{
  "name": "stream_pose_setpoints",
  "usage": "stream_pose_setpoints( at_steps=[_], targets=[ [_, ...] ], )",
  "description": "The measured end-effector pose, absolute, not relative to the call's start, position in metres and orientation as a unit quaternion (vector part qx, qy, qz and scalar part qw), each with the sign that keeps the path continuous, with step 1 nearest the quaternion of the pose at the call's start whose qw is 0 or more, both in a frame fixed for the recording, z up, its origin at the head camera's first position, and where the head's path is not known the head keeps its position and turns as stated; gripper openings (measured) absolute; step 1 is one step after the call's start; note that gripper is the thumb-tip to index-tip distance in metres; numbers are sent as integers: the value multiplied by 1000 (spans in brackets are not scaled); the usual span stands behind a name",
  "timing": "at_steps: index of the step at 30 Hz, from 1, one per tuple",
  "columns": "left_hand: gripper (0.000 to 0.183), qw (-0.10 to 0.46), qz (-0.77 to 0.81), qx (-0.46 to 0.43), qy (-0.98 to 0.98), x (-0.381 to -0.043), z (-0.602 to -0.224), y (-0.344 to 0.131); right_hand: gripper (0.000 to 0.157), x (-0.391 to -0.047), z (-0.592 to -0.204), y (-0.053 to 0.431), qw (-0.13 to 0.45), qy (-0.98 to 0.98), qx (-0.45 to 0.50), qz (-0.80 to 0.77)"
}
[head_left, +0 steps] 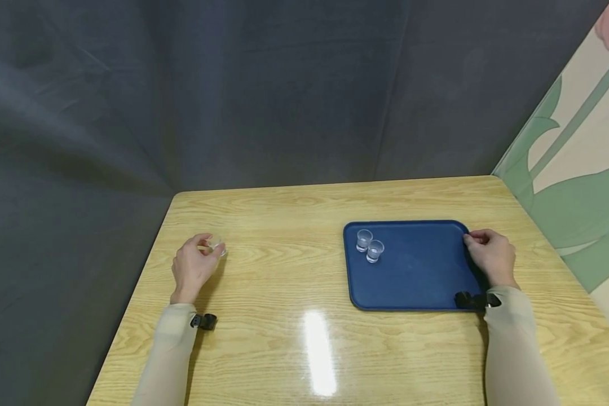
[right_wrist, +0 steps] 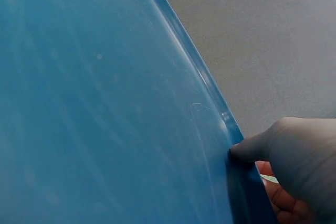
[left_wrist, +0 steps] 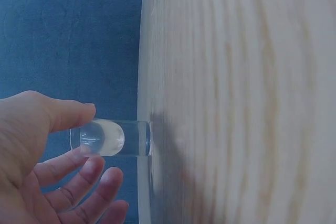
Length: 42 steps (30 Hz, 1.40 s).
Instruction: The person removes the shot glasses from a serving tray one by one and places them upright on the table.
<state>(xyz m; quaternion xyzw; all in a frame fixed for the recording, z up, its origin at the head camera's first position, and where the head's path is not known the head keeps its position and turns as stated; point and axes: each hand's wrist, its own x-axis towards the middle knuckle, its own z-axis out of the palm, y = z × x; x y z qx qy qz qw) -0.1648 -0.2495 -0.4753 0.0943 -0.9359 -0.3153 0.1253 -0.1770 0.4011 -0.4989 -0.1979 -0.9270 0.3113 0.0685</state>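
Note:
On the left part of the table, my left hand [head_left: 195, 264] has its thumb and forefinger at the rim of a small clear shot glass [left_wrist: 135, 139]. The glass stands upright, its base against the wood in the left wrist view. The other fingers of that hand curl loosely beside it. My right hand [head_left: 493, 256] grips the right rim of a blue rectangular tray [head_left: 416, 282], thumb on top and fingers underneath in the right wrist view. Two more clear shot glasses, one [head_left: 364, 239] just behind the other [head_left: 375, 251], stand near the tray's left side.
The wooden table [head_left: 264, 282] has a dark cloth [head_left: 284, 101] hanging behind it and along the left. A wall with a painted flower [head_left: 578, 169] borders the right side. Bare wood lies between the left hand and the tray.

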Motion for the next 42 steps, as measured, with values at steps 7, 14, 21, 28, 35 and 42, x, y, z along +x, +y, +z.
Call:
stream_pose_setpoints(
  at_steps=[7, 14, 21, 28, 35, 42],
  targets=[
    [49, 125, -312, 102, -936, -165, -475, -247, 42, -177, -502, 403, 75, -928, -194, 309],
    [46, 160, -304, 111, -933, -162, -465, -239, 43, -178, -504, 405, 80, -928, -187, 312],
    [45, 177, -297, 100, -933, -160, -446, -221, 44, -178, -504, 406, 78, -928, -190, 312],
    [43, 156, -307, 45, -938, -164, -441, -198, 43, -178, -502, 404, 80, -927, -192, 313],
    [42, 130, -303, -12, -944, -176, -447, -170, 42, -179, -502, 403, 88, -927, -189, 312],
    [45, 93, -327, -91, -936, -184, -455, -134, 41, -178, -503, 402, 93, -926, -188, 314]
  ],
)
